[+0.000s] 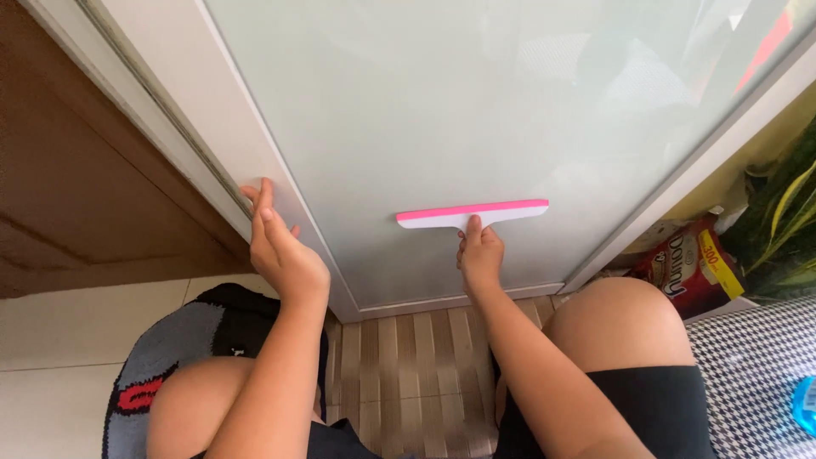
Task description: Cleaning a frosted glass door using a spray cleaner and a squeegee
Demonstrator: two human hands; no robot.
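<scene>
- Bare knees [625,319] of the person are nearest to the camera, bent low and spread, so the body sits or squats close in front of the door; black shorts [671,408] cover the thighs.
- Between the knees one sees a floor of narrow wooden slats [416,365], pale and ribbed, which runs up to the bottom rail of the door.
- The right hand [481,255] is closed around the short handle of a squeegee [473,212]; the fingers are curled tight and the thumb points up along the handle, which presses the blade flat against the panel.
- The squeegee is white plastic with a thin pink rubber edge on top, long and straight, lying almost level on the lower part of the frosted glass panel [476,110].
- The glass looks smooth and milky, with faint reflections; it sits in a white door frame [272,161] with flat, painted faces.
- The left hand [280,246] lies open on the frame's left upright, fingers stretched and together, holding nothing; it seems to steady the door or the body.
- To the left is a brown wooden surface [76,187], and below it pale floor tiles [76,348].
- A knitted mat [183,340], grey and black with red, lies under the left knee.
- At right stand a red snack bag [693,263], striped green leaves [786,221] and a houndstooth cloth [752,365].
</scene>
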